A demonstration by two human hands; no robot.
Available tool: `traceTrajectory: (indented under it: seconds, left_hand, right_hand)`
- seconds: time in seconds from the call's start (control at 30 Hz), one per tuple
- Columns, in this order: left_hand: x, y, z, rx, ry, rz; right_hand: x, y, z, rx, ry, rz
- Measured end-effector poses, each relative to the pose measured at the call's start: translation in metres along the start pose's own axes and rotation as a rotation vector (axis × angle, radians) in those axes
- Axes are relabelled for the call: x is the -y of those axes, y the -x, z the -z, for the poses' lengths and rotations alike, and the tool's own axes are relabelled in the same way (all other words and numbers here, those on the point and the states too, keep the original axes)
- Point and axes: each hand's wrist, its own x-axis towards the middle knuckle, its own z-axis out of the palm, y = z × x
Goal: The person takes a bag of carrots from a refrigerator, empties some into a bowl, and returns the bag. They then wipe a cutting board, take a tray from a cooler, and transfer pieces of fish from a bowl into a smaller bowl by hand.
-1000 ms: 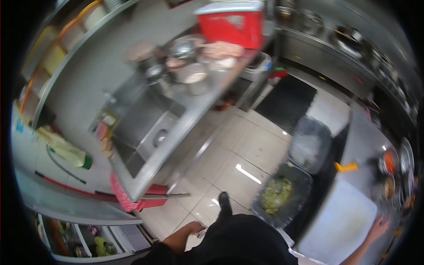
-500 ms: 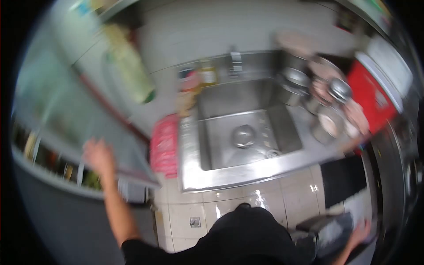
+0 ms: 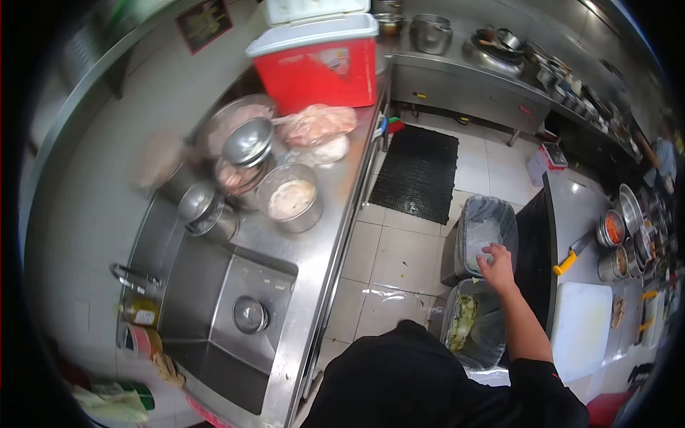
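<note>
Since half a second ago my view has swung away from the sink (image 3: 235,314), which I faced head-on, and now takes in the floor aisle between the two steel runs; my left arm, then raised toward a shelf edge, is out of sight. My right hand (image 3: 496,264) has come up from low at the frame's corner and now reaches over the near rim of a lined bin (image 3: 489,225) standing on the tiled floor against the dark end of the right-hand surface (image 3: 578,207). Its fingers (image 3: 485,255) look slightly curled and together at the bin's rim (too small to tell whether they pinch the liner or hold anything). Just nearer me, touching that bin, a second bin (image 3: 474,328) holds green scraps. On the right-hand surface lie a white cutting board (image 3: 581,324) and a yellow-handled knife (image 3: 571,258). A red cooler (image 3: 317,60) sits at the far end of the sink surface.
</note>
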Motion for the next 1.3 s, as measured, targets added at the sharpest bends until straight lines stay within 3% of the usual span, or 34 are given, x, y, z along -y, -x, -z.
traceTrajectory:
  seconds: [0.03, 0.07, 0.1, 0.13, 0.17, 0.27, 0.33, 0.43, 0.57, 0.7, 0.8, 0.9, 1.0, 1.03, 1.2, 1.3]
  left_hand:
    - [-0.066, -0.019, -0.06, 0.361, 0.395, -0.075]
    - [-0.127, 0.004, -0.11, 0.442, 0.83, 0.106]
    - [-0.245, 0.041, -0.117, 0.593, 0.884, -0.039]
    - [-0.294, 0.049, -0.164, 0.598, 0.904, -0.168]
    - [-0.381, 0.081, -0.161, 0.622, 0.835, -0.283]
    - [-0.525, 0.131, -0.183, 0.683, 0.839, -0.566]
    - [-0.588, 0.15, -0.182, 0.719, 0.779, -0.556]
    - [-0.643, 0.162, -0.186, 0.673, 0.844, -0.517]
    - [-0.667, 0.174, -0.201, 0.71, 0.947, -0.417]
    - [-0.679, 0.187, -0.201, 0.684, 0.977, -0.256]
    - [-0.698, 0.192, -0.206, 0.667, 1.096, -0.177]
    - [-0.734, 0.182, -0.206, 0.514, 1.117, -0.189]
    - [-0.765, 0.168, -0.213, 0.412, 1.221, -0.178]
    - [-0.776, 0.164, -0.219, 0.394, 1.255, -0.165]
    - [-0.849, 0.172, -0.294, 0.637, 1.241, -0.115]
    - [-0.886, 0.187, -0.327, 0.643, 0.788, -0.29]
  right_hand:
    - [-0.009, -0.005, 0.006, -0.008, -0.015, -0.022]
    - [-0.015, -0.017, 0.01, -0.014, -0.033, -0.027]
    - [-0.023, -0.027, 0.012, -0.044, -0.023, -0.011]
    - [-0.026, -0.04, 0.016, -0.041, -0.014, -0.017]
    - [-0.034, -0.056, 0.017, -0.041, -0.029, -0.006]
    - [-0.069, -0.111, 0.011, -0.029, -0.053, 0.024]
    - [-0.085, -0.142, -0.003, -0.017, -0.092, 0.007]
    - [-0.113, -0.181, -0.021, -0.023, -0.169, -0.048]
    - [-0.117, -0.245, -0.041, 0.063, -0.144, 0.027]
    - [-0.075, -0.316, -0.069, 0.143, -0.332, 0.026]
    - [-0.033, -0.375, -0.105, 0.129, -0.34, 0.256]
    - [0.034, -0.426, -0.114, 0.247, -0.391, 0.353]
    - [0.086, -0.47, -0.106, 0.473, -0.414, 0.296]
    - [0.075, -0.487, -0.123, 0.43, -0.408, 0.422]
    - [0.031, -0.546, -0.142, 0.531, -0.499, 0.226]
    - [0.005, -0.57, -0.137, 0.597, -0.52, 0.064]
